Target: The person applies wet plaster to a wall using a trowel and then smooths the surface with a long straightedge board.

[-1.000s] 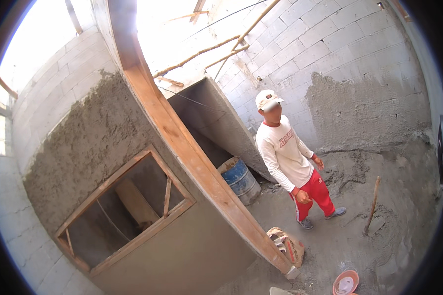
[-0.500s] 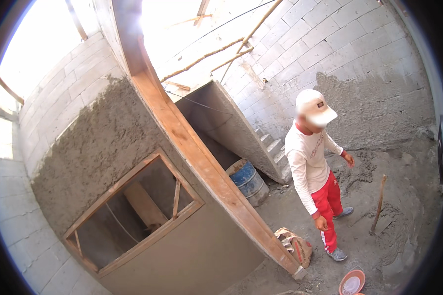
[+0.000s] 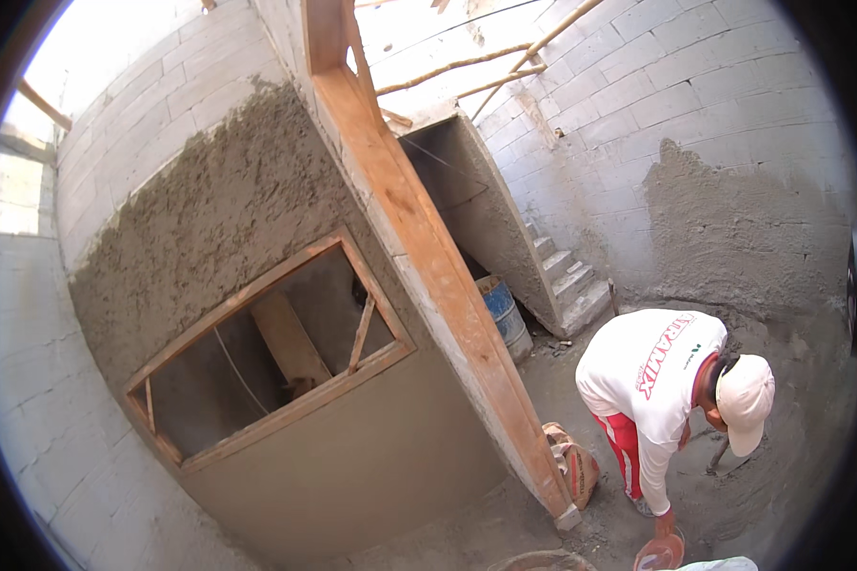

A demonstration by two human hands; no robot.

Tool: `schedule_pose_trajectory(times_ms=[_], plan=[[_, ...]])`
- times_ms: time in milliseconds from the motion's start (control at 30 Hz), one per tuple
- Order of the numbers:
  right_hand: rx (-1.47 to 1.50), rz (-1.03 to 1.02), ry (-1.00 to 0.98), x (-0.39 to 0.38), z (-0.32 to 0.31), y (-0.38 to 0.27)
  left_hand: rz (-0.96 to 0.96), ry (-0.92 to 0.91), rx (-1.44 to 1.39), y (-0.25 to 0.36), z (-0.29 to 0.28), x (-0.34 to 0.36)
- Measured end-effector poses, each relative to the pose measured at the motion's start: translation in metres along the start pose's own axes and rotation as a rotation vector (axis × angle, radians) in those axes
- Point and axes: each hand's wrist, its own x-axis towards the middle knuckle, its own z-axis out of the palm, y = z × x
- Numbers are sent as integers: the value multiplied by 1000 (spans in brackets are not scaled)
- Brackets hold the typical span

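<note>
My left hand and my right hand are out of view. A co-worker (image 3: 647, 371) in a pale top, red trousers and cap bends over at the right, one hand (image 3: 665, 525) reaching down to an orange bucket (image 3: 657, 557). A stick (image 3: 719, 455) stands in wet grey mortar beside them, partly hidden. A paper sack (image 3: 576, 466) rests near the foot of a wooden beam (image 3: 448, 333). The rim of a round container (image 3: 538, 557) shows at the lower edge, near a white shape I cannot make out (image 3: 719, 564).
A half-plastered block wall (image 3: 190, 205) with a timber-framed opening (image 3: 267, 347) fills the left. Behind the beam are a blue drum (image 3: 505, 314) and concrete steps (image 3: 571, 276). Wooden poles (image 3: 452, 62) cross overhead; a block wall (image 3: 686, 114) closes the back right.
The co-worker was standing upright and has bent down, bringing a hand to the bucket. The view has shifted, and the round container and white shape have appeared at the lower edge.
</note>
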Motion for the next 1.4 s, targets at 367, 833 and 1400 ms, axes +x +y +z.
schedule_pose_trajectory(times_ms=[367, 833, 1400], plan=[[1651, 220, -664, 34, -8, -28, -199, 319, -195, -114, -57, -40], [-1187, 34, -116, 141, 91, -65, 227, 439, -445, -130, -153, -49], [-1017, -233, -244, 335, 119, -289, 154, 467, -486, 52, -350, 39]])
